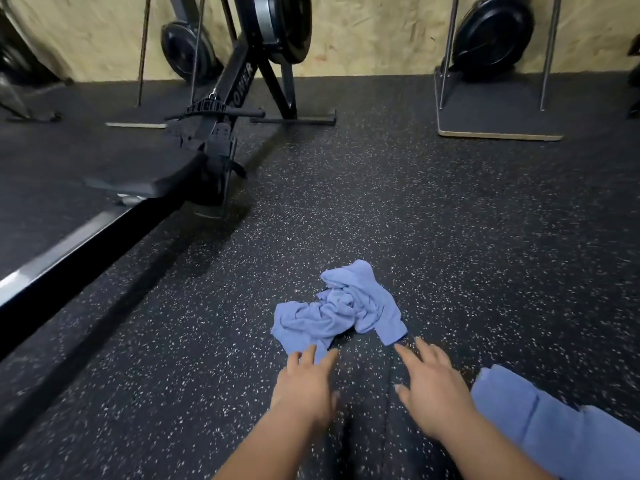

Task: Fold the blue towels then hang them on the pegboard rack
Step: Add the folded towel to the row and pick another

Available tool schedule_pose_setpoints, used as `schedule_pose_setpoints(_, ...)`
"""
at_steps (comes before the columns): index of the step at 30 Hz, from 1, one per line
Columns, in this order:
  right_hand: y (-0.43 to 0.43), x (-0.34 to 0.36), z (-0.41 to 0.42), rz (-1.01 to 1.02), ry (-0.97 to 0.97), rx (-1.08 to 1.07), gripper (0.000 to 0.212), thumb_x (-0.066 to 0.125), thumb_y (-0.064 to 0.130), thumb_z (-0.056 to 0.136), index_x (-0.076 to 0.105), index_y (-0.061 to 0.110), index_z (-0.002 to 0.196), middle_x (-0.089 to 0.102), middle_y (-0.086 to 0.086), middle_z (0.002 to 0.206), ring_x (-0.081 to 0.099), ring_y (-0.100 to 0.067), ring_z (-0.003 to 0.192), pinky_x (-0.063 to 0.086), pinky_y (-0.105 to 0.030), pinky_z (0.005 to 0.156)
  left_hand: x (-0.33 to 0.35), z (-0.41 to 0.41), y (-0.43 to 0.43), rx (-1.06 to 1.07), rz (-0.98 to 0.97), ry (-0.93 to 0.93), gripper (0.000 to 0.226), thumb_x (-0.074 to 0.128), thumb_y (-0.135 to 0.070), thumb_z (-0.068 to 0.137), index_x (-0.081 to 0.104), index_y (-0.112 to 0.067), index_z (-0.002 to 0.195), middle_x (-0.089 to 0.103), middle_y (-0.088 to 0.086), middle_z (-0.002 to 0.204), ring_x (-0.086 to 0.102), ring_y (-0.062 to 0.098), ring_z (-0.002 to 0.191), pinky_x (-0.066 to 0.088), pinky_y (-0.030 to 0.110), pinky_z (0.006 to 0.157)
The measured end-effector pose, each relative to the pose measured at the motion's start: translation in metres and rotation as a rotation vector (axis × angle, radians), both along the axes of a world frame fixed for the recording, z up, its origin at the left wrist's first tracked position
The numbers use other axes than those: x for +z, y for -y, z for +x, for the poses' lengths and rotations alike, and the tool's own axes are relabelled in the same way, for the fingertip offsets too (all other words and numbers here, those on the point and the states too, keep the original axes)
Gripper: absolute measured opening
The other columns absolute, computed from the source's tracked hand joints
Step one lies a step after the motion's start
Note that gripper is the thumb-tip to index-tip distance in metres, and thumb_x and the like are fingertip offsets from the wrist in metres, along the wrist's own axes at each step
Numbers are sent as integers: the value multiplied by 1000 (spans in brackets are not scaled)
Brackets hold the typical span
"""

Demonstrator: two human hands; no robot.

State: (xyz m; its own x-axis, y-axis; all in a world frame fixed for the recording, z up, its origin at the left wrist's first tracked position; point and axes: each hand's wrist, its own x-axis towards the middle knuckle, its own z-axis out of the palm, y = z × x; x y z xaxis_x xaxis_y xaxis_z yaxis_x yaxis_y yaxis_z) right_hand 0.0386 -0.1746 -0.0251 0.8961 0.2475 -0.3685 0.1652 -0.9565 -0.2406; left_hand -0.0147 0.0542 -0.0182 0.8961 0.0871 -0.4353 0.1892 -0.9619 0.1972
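Head view: crumpled blue towel [343, 306] before two open hands

It lies on the speckled floor [450, 237] just ahead. The left hand [304, 382] touches its near edge with straight fingers; the right hand [433, 386], fingers spread and holding nothing, is just beside its near corner. A folded blue towel [540, 420] lies by the right forearm

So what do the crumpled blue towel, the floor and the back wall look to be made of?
The crumpled blue towel: soft woven cloth, likely cotton terry or microfibre; matte, with limp bunched folds. The floor: probably rubber matting; matte black with pale flecks. The back wall: seemingly strand board, unpainted; tan with visible chip pattern.
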Motion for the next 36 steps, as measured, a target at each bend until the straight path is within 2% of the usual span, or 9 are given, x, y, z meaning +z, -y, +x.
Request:
schedule_pose_setpoints(10,-37,-80,65,-65,-75,31,72,48,58,105,16,38,167,2,-5,177,7,-34,161,32,-51,124,-57,34,-36,-2,11,-46,82,57,-51,102,7,-42,166,3,3,176,7,32,160,24,46,128)
schedule_pose_setpoints(18,-50,-124,130,-179,-155,85,75,32,77,100,16,44,166,-11,-7,177,-5,-37,162,19,-53,127,-91,42,-46,-10,11,-79,82,55,-48,103,3,-41,167,-6,3,177,0,31,161,18,46,130)
schedule_pose_setpoints(21,-50,-137,135,-200,-193,101,84,25,77,101,19,27,168,0,-6,177,0,-33,162,22,-53,127,-96,40,-46,-6,0,-75,82,56,-47,103,5,-41,167,-5,4,177,1,31,161,18,46,130)
schedule_pose_setpoints(24,-47,-145,120,-204,-117,145,84,26,70,105,24,12,166,14,-5,174,11,-29,160,27,-49,126,-99,37,-46,-8,-1,-80,81,56,-47,103,6,-40,167,-3,4,176,3,31,160,17,45,130)
schedule_pose_setpoints(26,-46,-144,106,-190,-90,172,80,27,66,107,25,11,165,19,-3,172,16,-28,159,27,-47,126,-98,36,-46,-6,-11,-98,81,57,-48,102,8,-40,166,-2,3,176,3,31,160,17,46,130)
schedule_pose_setpoints(32,-48,-114,34,-88,-174,344,64,32,59,109,50,16,152,40,6,160,29,-24,147,33,-44,122,-69,33,-33,-52,-43,-112,83,63,-48,99,15,-35,166,13,3,173,15,32,157,24,46,128)
schedule_pose_setpoints(36,-40,-67,1,80,-175,353,47,41,47,108,59,22,143,45,12,155,32,-19,144,33,-38,120,-33,24,-16,-116,-164,8,83,70,-39,94,26,-39,165,29,-6,168,28,28,151,29,39,125)
